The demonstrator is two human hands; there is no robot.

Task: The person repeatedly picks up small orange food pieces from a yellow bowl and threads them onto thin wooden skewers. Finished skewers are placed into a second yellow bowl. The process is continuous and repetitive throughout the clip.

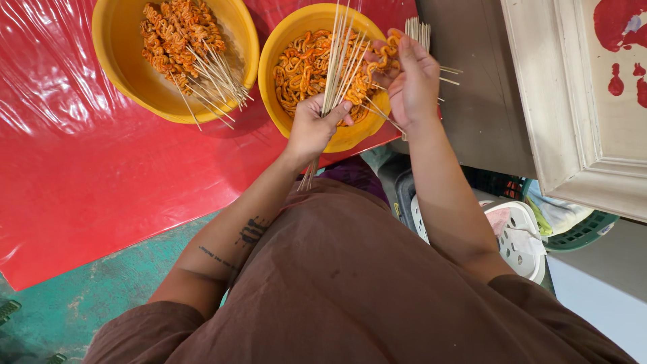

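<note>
Directly over the round yellow plastic bowl of curled orange pieces, the left hand clenched a bundle of thin wooden skewers, long axis pointing away from the body. Just right of that bowl, the right hand pinched one orange curl, arm bent inward, nearer the pieces.

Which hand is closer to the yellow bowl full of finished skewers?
Left. The left hand, gripping a bundle of bare sticks, is nearer the bowl of finished skewers. The right hand is farther, beyond the other bowl.
</note>
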